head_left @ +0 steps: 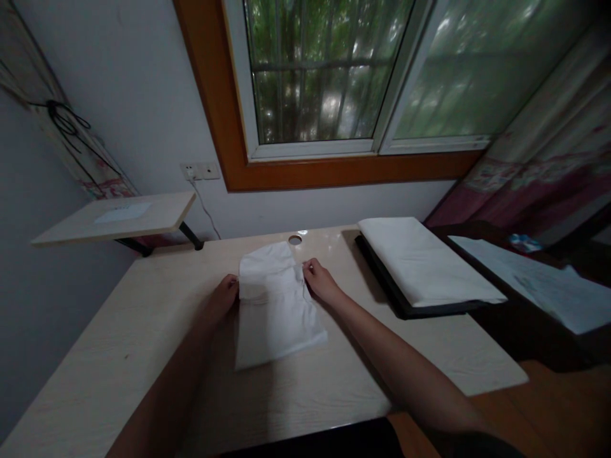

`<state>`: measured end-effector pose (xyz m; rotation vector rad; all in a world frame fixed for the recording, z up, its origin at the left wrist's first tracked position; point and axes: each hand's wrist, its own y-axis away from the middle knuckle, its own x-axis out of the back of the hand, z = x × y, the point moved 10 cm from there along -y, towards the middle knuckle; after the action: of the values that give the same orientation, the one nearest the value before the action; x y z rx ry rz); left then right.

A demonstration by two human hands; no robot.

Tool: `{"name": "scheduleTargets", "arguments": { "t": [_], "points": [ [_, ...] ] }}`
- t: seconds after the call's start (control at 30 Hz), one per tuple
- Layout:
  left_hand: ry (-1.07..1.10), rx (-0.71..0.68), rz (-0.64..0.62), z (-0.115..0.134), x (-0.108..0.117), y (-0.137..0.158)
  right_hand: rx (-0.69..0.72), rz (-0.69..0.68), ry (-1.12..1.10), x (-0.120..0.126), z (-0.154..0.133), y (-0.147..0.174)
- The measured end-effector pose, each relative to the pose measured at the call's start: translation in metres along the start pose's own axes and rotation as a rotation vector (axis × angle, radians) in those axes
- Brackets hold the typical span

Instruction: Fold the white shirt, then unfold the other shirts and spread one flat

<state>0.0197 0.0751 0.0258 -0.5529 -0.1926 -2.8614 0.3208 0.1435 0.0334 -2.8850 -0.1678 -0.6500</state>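
A white cloth [279, 318] spreads over the middle of the pale desk [143, 331], its left side pinched in the closed fingertips of the left hand [226, 294] and its right side likewise by the right hand [321, 280], with a folded white sheet [424, 261] off right and a window [324, 70] beyond.

Left hand [226, 291] and right hand [319, 278] pinching opposite sides of a white cloth [274, 318] mid-frame, pale desk [109, 356] underneath, window [329, 95] up top, kinda flat white bundle [424, 261] at right.

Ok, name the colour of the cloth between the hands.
The cloth is white; the head view shows it.
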Motion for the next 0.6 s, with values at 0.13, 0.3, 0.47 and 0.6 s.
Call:
{"name": "scheduleTargets", "arguments": {
  "t": [0.13, 0.3, 0.47, 0.6],
  "points": [
    [0.012, -0.017, -0.065, -0.008, -0.002, -0.004, -0.01, -0.137, -0.031, -0.01, 0.006, 0.001],
    [-0.064, -0.114, -0.326, -0.001, -0.01, 0.014, -0.138, -0.307, -0.186, -0.015, 0.015, 0.017],
    [-0.327, -0.296, -0.268, 0.012, -0.002, 0.023, -0.049, -0.466, -0.119, -0.017, 0.0, 0.034],
    [-0.448, -0.62, -0.117, 0.036, -0.003, 0.027, 0.303, -0.354, 0.034, -0.007, -0.03, 0.028]
  ]
}}
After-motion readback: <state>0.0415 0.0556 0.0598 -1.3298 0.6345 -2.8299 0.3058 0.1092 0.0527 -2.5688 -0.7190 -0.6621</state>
